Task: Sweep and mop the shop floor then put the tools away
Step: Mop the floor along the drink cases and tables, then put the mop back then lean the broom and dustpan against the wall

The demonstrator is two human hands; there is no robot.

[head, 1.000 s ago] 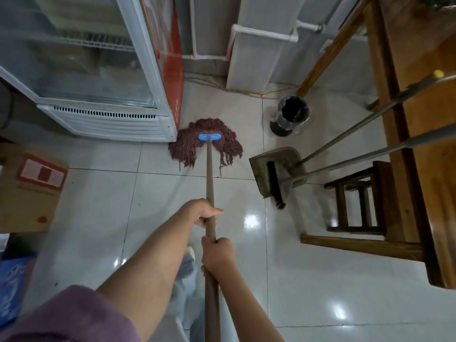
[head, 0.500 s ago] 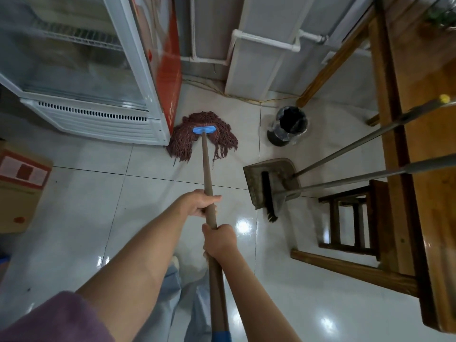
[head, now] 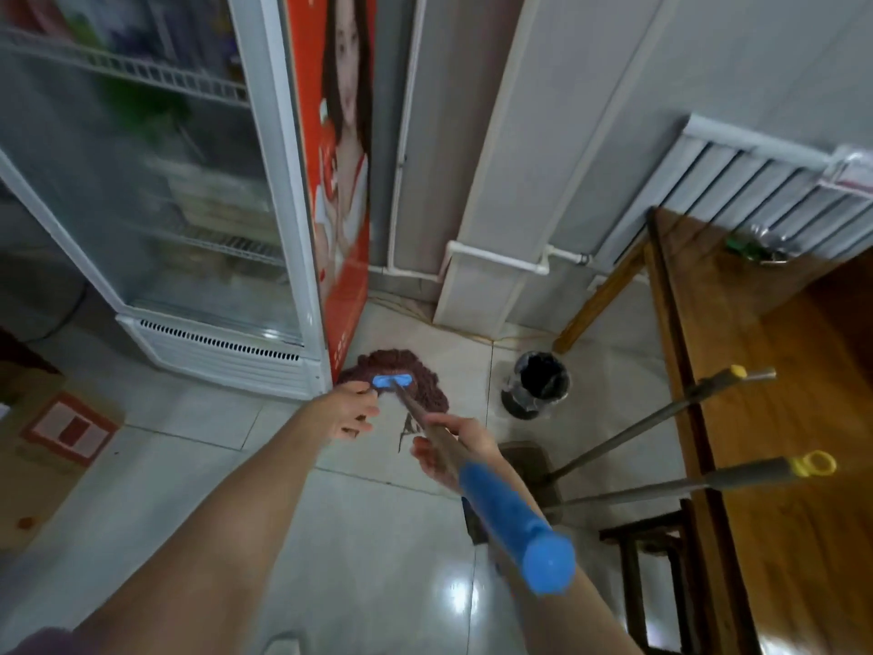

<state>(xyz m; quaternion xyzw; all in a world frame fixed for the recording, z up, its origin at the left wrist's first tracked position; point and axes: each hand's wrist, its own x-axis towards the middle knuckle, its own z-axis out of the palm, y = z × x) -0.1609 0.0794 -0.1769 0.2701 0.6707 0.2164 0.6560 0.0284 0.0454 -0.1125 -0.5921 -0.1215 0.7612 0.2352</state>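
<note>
The mop's dark red string head (head: 415,394) lies on the tiled floor in the corner beside the fridge, with a blue clamp (head: 392,381) on top. Its wooden handle rises toward me and ends in a blue grip (head: 515,522). My right hand (head: 449,446) holds the handle just below the blue grip, thumb over it and fingers underneath. Off the handle and to its left, my left hand (head: 352,411) holds nothing, its fingers loosely bent. The picture is blurred by motion.
A glass-door fridge (head: 189,229) with a red side panel stands at left. Near the wall sits a black-lined bin (head: 538,385). Two long tool handles (head: 661,418) lean on the wooden table (head: 779,442) at right, above a dustpan (head: 531,458) and a stool (head: 633,560). A cardboard box (head: 56,432) is far left.
My left hand has let go of the mop handle. The mop head has slid into the corner by the fridge, the handle now stands steeper, and my view has tilted up.
</note>
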